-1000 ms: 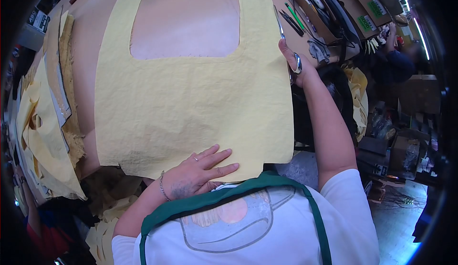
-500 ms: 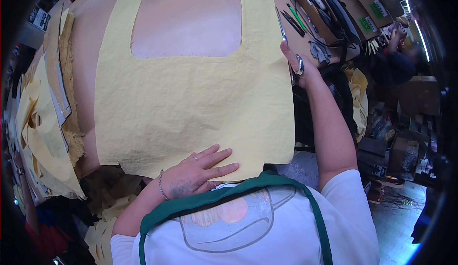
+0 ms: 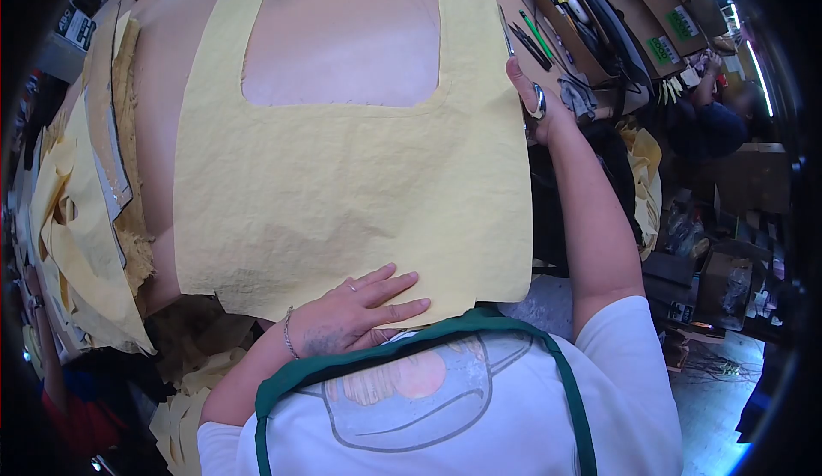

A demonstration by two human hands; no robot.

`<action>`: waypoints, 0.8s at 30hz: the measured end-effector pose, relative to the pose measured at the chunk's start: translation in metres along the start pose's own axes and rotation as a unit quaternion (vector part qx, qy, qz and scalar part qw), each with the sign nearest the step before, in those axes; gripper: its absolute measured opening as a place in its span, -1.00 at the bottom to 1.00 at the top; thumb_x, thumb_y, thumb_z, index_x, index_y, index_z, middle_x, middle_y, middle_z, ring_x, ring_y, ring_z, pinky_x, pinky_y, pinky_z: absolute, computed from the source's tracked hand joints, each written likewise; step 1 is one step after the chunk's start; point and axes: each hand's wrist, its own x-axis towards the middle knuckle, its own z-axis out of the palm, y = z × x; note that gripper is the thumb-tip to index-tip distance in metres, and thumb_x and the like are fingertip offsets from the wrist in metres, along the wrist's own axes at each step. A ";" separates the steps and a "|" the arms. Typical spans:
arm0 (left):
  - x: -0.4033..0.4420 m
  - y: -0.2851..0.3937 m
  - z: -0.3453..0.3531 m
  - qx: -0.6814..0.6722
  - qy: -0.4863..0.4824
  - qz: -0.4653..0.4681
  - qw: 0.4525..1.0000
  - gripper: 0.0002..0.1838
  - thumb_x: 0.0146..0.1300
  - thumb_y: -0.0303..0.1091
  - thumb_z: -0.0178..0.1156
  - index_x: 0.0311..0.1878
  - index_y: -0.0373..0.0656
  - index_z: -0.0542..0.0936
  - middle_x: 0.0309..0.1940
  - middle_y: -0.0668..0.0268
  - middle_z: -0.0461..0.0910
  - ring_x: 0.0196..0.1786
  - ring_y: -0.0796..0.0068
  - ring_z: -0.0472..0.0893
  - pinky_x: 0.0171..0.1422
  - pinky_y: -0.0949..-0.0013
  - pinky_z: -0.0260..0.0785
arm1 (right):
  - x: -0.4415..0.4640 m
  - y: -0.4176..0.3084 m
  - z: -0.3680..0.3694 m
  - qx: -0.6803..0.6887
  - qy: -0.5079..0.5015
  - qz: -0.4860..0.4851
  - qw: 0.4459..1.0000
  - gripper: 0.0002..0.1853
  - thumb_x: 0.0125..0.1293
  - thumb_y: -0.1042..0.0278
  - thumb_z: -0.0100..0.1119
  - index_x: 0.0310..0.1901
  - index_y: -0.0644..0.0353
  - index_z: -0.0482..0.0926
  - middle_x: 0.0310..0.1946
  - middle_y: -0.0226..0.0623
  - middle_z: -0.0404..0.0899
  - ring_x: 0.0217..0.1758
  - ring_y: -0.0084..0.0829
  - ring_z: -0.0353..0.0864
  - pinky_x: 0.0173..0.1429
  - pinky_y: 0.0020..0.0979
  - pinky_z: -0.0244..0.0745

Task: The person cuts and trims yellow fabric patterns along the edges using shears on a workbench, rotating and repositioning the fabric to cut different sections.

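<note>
Soft light brightens the yellow fabric panel (image 3: 351,168); far right of it, a strip light (image 3: 759,78) glares white (fisheye curvature, blackened corners).

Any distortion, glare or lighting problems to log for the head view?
Head view: strong wide-angle distortion with black corners; head view, soft pale sheen on the tabletop within the yellow fabric's cutout; head view, bright light strip at upper right against dim surroundings; head view, left hand reasonably clear.

Left fingers (image 3: 392,290) rest on yellow fabric (image 3: 342,176); right fingers (image 3: 518,76) hold scissors (image 3: 539,100) at its edge.
</note>
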 end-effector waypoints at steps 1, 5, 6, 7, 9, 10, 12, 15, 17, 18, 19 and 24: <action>0.000 -0.001 0.000 -0.001 0.000 0.002 1.000 -0.52 0.26 -0.11 -0.13 0.27 0.31 0.14 0.29 0.21 0.05 0.29 -0.04 0.08 0.17 -0.16 0.15 | -0.003 0.000 0.002 -0.001 0.010 -0.010 1.000 -0.16 -0.34 -0.60 0.07 -0.46 0.22 0.45 -0.62 -0.33 0.39 -0.62 -0.47 0.43 -0.54 -0.44 0.36; 0.001 -0.002 0.001 0.001 -0.005 0.003 1.000 -0.53 0.26 -0.14 -0.13 0.27 0.28 0.15 0.28 0.19 0.06 0.29 -0.05 0.09 0.19 -0.09 0.13 | 0.021 0.017 -0.006 -0.019 0.036 -0.036 0.999 -0.23 -0.33 -0.59 0.08 -0.59 0.15 0.41 -0.73 -0.44 0.26 -0.70 -0.54 0.29 -0.63 -0.46 0.20; 0.001 -0.003 0.001 0.001 -0.003 0.005 1.000 -0.52 0.26 -0.14 -0.13 0.27 0.28 0.15 0.28 0.18 0.06 0.29 -0.05 0.09 0.20 -0.06 0.13 | 0.025 0.020 -0.007 -0.021 0.041 -0.043 0.998 -0.25 -0.32 -0.59 0.08 -0.62 0.13 0.39 -0.75 -0.46 0.23 -0.72 -0.56 0.26 -0.65 -0.46 0.16; 0.001 -0.003 0.002 0.001 -0.002 0.006 1.000 -0.52 0.26 -0.15 -0.13 0.27 0.27 0.15 0.28 0.18 0.07 0.29 -0.05 0.10 0.21 -0.04 0.12 | 0.025 0.021 -0.005 -0.019 0.047 -0.051 0.997 -0.26 -0.32 -0.58 0.09 -0.65 0.12 0.37 -0.76 -0.48 0.20 -0.73 -0.57 0.23 -0.66 -0.46 0.12; 0.002 -0.004 0.002 0.002 -0.001 0.009 1.000 -0.53 0.26 -0.16 -0.13 0.27 0.25 0.16 0.28 0.17 0.07 0.28 -0.06 0.10 0.23 0.02 0.11 | 0.026 0.023 -0.005 -0.019 0.054 -0.065 0.996 -0.28 -0.31 -0.57 0.10 -0.68 0.10 0.35 -0.78 -0.50 0.17 -0.74 -0.58 0.20 -0.67 -0.47 0.09; 0.002 -0.003 0.001 0.002 -0.001 0.009 1.000 -0.53 0.26 -0.16 -0.13 0.27 0.25 0.16 0.27 0.16 0.08 0.28 -0.07 0.10 0.23 0.04 0.10 | 0.028 0.025 -0.006 -0.022 0.055 -0.071 0.996 -0.28 -0.30 -0.56 0.11 -0.68 0.10 0.34 -0.78 -0.50 0.17 -0.74 -0.59 0.20 -0.67 -0.47 0.10; 0.002 -0.002 0.001 -0.001 0.000 0.009 1.000 -0.53 0.26 -0.15 -0.14 0.27 0.24 0.17 0.27 0.16 0.08 0.28 -0.07 0.11 0.24 0.06 0.10 | 0.028 0.026 -0.007 -0.033 0.057 -0.068 0.996 -0.29 -0.29 -0.55 0.11 -0.68 0.10 0.34 -0.79 -0.49 0.18 -0.74 -0.58 0.22 -0.67 -0.48 0.11; 0.002 -0.002 0.001 -0.008 0.002 0.008 1.000 -0.54 0.27 -0.14 -0.15 0.26 0.23 0.17 0.27 0.16 0.08 0.28 -0.08 0.10 0.25 0.07 0.09 | 0.020 0.021 -0.008 -0.045 0.053 -0.047 0.996 -0.29 -0.29 -0.55 0.11 -0.68 0.10 0.35 -0.79 -0.47 0.21 -0.75 -0.57 0.24 -0.66 -0.49 0.14; 0.002 -0.002 0.001 -0.012 0.003 0.008 1.000 -0.54 0.28 -0.13 -0.16 0.26 0.23 0.17 0.27 0.15 0.08 0.28 -0.08 0.10 0.26 0.08 0.08 | 0.021 0.020 -0.008 -0.035 0.034 -0.032 0.998 -0.27 -0.31 -0.57 0.09 -0.65 0.12 0.38 -0.78 -0.44 0.25 -0.74 -0.55 0.26 -0.63 -0.48 0.17; 0.002 -0.001 0.001 -0.013 0.003 0.008 1.000 -0.54 0.28 -0.13 -0.17 0.26 0.23 0.18 0.27 0.15 0.08 0.28 -0.08 0.10 0.27 0.08 0.08 | 0.022 0.018 -0.009 -0.026 0.019 -0.023 0.999 -0.25 -0.32 -0.59 0.08 -0.63 0.13 0.39 -0.76 -0.42 0.28 -0.72 -0.54 0.28 -0.62 -0.48 0.19; 0.001 -0.001 0.001 -0.014 0.003 0.009 1.000 -0.55 0.28 -0.13 -0.17 0.26 0.23 0.18 0.27 0.15 0.08 0.28 -0.08 0.10 0.27 0.08 0.07 | 0.026 0.016 -0.010 -0.009 -0.004 -0.012 1.000 -0.22 -0.34 -0.60 0.07 -0.58 0.16 0.42 -0.73 -0.40 0.32 -0.69 -0.53 0.32 -0.59 -0.47 0.22; 0.000 -0.002 0.002 -0.014 0.007 0.013 1.000 -0.56 0.28 -0.13 -0.18 0.25 0.22 0.19 0.27 0.15 0.09 0.28 -0.09 0.10 0.27 0.08 0.07 | 0.022 -0.008 -0.005 -0.004 -0.013 0.007 1.000 -0.02 -0.42 -0.65 0.04 -0.26 0.25 0.45 -0.46 -0.30 0.46 -0.40 -0.42 0.44 -0.35 -0.42 0.36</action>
